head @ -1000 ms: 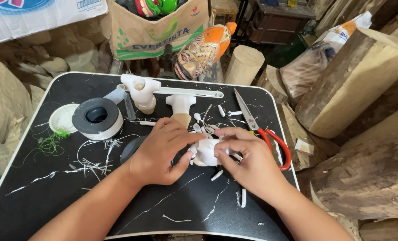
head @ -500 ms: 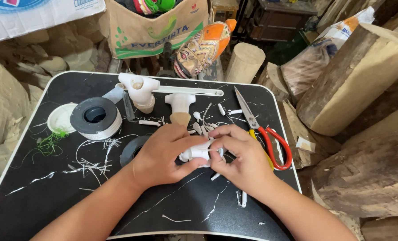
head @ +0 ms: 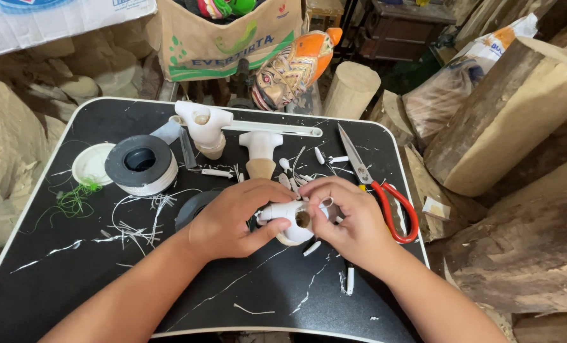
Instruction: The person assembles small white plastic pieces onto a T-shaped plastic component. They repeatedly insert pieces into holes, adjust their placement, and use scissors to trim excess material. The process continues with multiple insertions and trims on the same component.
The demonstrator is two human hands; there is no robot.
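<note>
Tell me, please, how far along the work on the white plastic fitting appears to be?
Done, seemingly: white tape shreds litter the black tray, and the tape roll sits aside. In hand: the left hand and right hand hold the white fitting, open end toward the camera. Left, apparently: two more white fittings stand untouched behind; red-handled scissors lie idle.

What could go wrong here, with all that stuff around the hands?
The open scissors lie just beside the right hand, blades pointing away, so a careless reach might catch them. The white pipe piece, pinched by the left hand too, could slip and knock the loose white scraps off the black table.
</note>
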